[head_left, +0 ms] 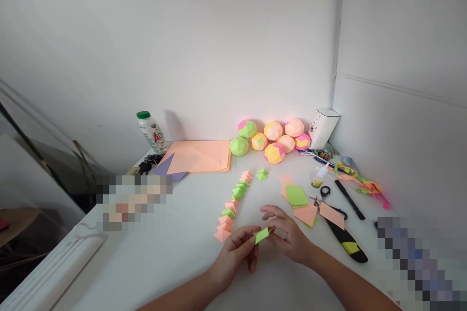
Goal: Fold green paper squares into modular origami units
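Observation:
A small folded piece of green paper (261, 235) is held between my two hands, low over the white table. My left hand (239, 251) pinches its left end between thumb and fingers. At its other end, my right hand (286, 234) grips with thumb and index finger, the remaining fingers loosely curled. Just beyond my left hand runs a row of folded paper pieces (228, 213), peach and green. Another folded green piece (261, 174) stands apart from that row. Flat green paper cut-outs (297, 195) lie with peach ones (305, 215) beyond my right hand.
Faceted paper balls (274, 153) sit along the wall, beside a white container (324, 129). Scissors (324, 192), a glue bottle (319, 176), a black pen (349, 199) and a box cutter (348, 243) lie right. Peach sheets (199, 155) and a green-capped bottle (152, 132) are back left.

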Tool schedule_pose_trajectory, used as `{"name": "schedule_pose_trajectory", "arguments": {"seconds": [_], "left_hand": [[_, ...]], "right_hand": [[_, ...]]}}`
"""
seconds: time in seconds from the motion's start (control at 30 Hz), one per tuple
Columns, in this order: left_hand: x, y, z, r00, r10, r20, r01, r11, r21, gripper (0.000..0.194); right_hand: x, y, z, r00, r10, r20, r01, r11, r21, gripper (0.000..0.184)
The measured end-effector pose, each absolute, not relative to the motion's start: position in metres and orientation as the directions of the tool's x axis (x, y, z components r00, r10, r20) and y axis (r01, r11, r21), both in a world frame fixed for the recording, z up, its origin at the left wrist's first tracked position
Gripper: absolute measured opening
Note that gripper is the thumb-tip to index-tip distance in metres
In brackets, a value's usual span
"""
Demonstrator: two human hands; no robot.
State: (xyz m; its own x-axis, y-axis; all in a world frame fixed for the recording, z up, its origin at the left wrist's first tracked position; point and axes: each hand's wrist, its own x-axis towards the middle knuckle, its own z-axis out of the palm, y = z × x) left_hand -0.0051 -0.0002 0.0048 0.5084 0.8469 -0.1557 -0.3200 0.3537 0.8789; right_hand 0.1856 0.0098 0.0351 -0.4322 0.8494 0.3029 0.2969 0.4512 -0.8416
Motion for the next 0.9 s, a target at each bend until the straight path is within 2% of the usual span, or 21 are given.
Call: {"name": "schedule_pose_trajectory", "arguments": {"seconds": [0.07,0.23,0.37,0.47,0.53,0.6,0.67,0.77,0.9], "left_hand": [[-0.006,-0.002,0.007,0.536,0.835,-0.124,-0.265,0.306,0.914,0.034],[-0.007,-0.004,0.011,0.532,0.847,-0.015,-0.222,0.156,0.963,0.032],[-0.004,-0.003,0.011,0.485,0.873,-0.045,-0.194,0.157,0.968,0.034],[-0.001,-0.002,0.009,0.436,0.890,-0.138,-0.190,0.240,0.952,0.031],[-0.001,-0.002,0.008,0.363,0.912,-0.192,-0.243,0.291,0.925,0.031],[-0.001,-0.002,0.009,0.328,0.917,-0.225,-0.283,0.323,0.903,0.033],[-0.002,-0.003,0.011,0.374,0.898,-0.234,-0.273,0.347,0.897,0.034],[-0.003,-0.003,0.015,0.461,0.868,-0.185,-0.252,0.328,0.911,0.041],[-0.004,-0.004,0.022,0.492,0.852,-0.180,-0.252,0.337,0.907,0.042]], "right_hand": [[0.185,0.010,0.037,-0.409,0.879,0.243,0.306,0.383,-0.871,0.009],[0.181,0.005,0.037,-0.407,0.913,-0.041,0.297,0.089,-0.951,0.019],[0.176,0.003,0.036,-0.432,0.901,-0.045,0.183,0.038,-0.982,0.017],[0.174,0.003,0.035,-0.386,0.921,0.049,0.197,0.135,-0.971,0.013],[0.174,0.003,0.033,-0.332,0.915,0.231,0.299,0.334,-0.894,0.012],[0.175,0.003,0.032,-0.338,0.827,0.450,0.428,0.561,-0.709,0.012],[0.176,0.002,0.033,-0.405,0.712,0.574,0.516,0.696,-0.499,0.013],[0.176,0.001,0.035,-0.485,0.644,0.592,0.589,0.741,-0.323,0.018],[0.175,0.001,0.037,-0.542,0.633,0.553,0.615,0.747,-0.252,0.017]]}}
